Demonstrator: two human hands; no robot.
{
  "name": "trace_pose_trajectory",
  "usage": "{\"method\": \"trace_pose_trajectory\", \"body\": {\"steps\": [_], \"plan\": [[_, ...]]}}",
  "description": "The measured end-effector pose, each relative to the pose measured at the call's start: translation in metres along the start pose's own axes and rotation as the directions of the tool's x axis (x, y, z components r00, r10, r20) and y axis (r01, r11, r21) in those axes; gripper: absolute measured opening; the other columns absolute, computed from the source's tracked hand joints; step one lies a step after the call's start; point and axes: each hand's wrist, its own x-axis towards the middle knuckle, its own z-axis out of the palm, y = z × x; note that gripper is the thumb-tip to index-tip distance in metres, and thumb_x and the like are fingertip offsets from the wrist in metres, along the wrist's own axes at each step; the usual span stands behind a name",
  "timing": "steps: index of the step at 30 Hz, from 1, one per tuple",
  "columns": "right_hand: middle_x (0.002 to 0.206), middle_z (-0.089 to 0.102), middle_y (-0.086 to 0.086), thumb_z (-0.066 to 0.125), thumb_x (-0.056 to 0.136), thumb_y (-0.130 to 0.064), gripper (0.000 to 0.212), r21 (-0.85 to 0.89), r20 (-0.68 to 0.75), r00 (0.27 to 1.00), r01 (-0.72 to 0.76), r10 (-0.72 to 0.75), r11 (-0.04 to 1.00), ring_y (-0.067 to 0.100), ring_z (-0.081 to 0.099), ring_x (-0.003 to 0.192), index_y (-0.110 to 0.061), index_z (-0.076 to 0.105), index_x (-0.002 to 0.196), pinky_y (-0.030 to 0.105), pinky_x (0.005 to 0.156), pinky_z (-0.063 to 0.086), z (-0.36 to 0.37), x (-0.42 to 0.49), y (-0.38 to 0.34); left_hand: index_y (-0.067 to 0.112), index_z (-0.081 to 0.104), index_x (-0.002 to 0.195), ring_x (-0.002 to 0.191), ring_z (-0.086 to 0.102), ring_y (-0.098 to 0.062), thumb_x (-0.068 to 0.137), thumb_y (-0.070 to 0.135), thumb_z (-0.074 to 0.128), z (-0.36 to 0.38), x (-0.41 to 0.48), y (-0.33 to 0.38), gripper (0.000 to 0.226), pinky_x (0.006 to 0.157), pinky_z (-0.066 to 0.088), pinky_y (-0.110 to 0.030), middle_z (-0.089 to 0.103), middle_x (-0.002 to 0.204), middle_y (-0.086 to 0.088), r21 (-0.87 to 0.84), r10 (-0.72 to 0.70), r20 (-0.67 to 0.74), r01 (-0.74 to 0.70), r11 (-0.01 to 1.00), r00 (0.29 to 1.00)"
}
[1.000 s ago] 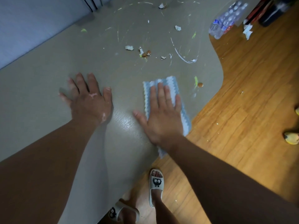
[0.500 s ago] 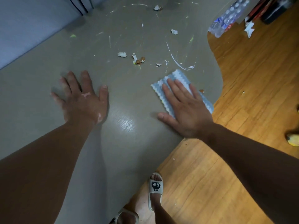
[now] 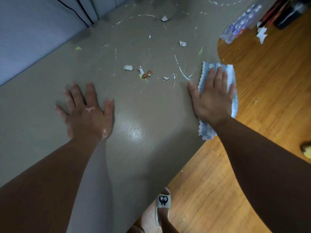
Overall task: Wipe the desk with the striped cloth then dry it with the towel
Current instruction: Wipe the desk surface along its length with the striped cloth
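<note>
We have our right hand laid flat on the striped cloth, fingers straight and slightly spread, thumb out on the bare desk at the cloth's nine o'clock side. It presses on the cloth and does not pinch it. The cloth lies at about three o'clock in the view, right on the desk's curved rim, with its three o'clock side and near corner hanging out over the wooden floor.

A second ago the cloth lay nearer us, and a green fleck and a brown crumb sat on bare desk at its three o'clock. Since then we have swept it outward to the rim, across that spot. Neither bit shows on the desk now, and a yellow-green smudge sits on the cloth's nine o'clock edge. We judge that patch wiped, the bits either caught in the cloth or pushed off.

Our left hand has stayed put at nine o'clock, flat, fingers spread, holding nothing and bracing us.

Most of the wiping still seems ahead. At eleven o'clock of the cloth a curved white smear is untouched, and beyond it lie a brown scrap, a crumpled white scrap and thin streaks towards twelve o'clock. The next pass likely has to go back inward over these. The towel is not in view, so drying has not begun.
</note>
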Motion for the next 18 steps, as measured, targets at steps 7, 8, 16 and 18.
{"method": "trace_pose_trajectory", "body": {"steps": [7, 8, 16, 18], "plan": [[0.172, 0.015, 0.019, 0.009, 0.098, -0.076, 0.099, -0.038, -0.001, 0.98, 0.198, -0.198, 0.979, 0.036, 0.011, 0.16, -0.003, 0.019, 0.163, 0.062, 0.126, 0.01, 0.016, -0.08, -0.055, 0.028, 0.005, 0.163, 0.159, -0.005, -0.032, 0.095, 0.073, 0.006, 0.0, 0.005, 0.001, 0.081, 0.123, 0.0, -0.066, 0.001, 0.172, -0.012, -0.02, 0.001, 0.004, -0.001, 1.0, 1.0], [0.172, 0.013, 0.018, 0.008, 0.098, -0.076, 0.099, -0.033, 0.031, 0.969, 0.246, -0.245, 0.969, 0.035, 0.009, 0.16, -0.004, 0.019, 0.164, 0.061, 0.126, 0.009, 0.018, -0.095, -0.064, 0.028, 0.005, 0.162, 0.159, -0.005, -0.032, 0.095, 0.073, 0.007, -0.001, 0.006, 0.001, 0.08, 0.123, 0.0, -0.066, 0.0, 0.172, -0.012, -0.022, 0.002, 0.006, -0.002, 1.0, 1.0], [0.174, 0.013, 0.009, 0.033, 0.098, -0.072, 0.089, -0.013, 0.123, 0.763, 0.64, -0.634, 0.768, 0.027, 0.008, 0.161, -0.013, 0.026, 0.164, 0.059, 0.126, 0.013, 0.036, -0.153, -0.114, 0.03, 0.009, 0.162, 0.158, 0.002, -0.036, 0.1, 0.064, 0.017, -0.006, 0.019, -0.002, 0.071, 0.123, 0.003, -0.066, 0.005, 0.171, -0.012, -0.032, 0.081, -0.001, -0.081, 0.996, 0.997], [0.174, 0.015, 0.007, 0.035, 0.097, -0.073, 0.088, -0.016, 0.122, 0.701, 0.709, -0.702, 0.705, 0.026, 0.011, 0.161, -0.015, 0.027, 0.164, 0.058, 0.127, 0.013, 0.036, -0.137, -0.116, 0.033, 0.009, 0.161, 0.158, 0.003, -0.035, 0.101, 0.063, 0.018, -0.007, 0.026, -0.005, 0.068, 0.123, 0.003, -0.065, 0.005, 0.172, -0.009, -0.041, 0.098, -0.001, -0.098, 0.994, 0.995]]}}
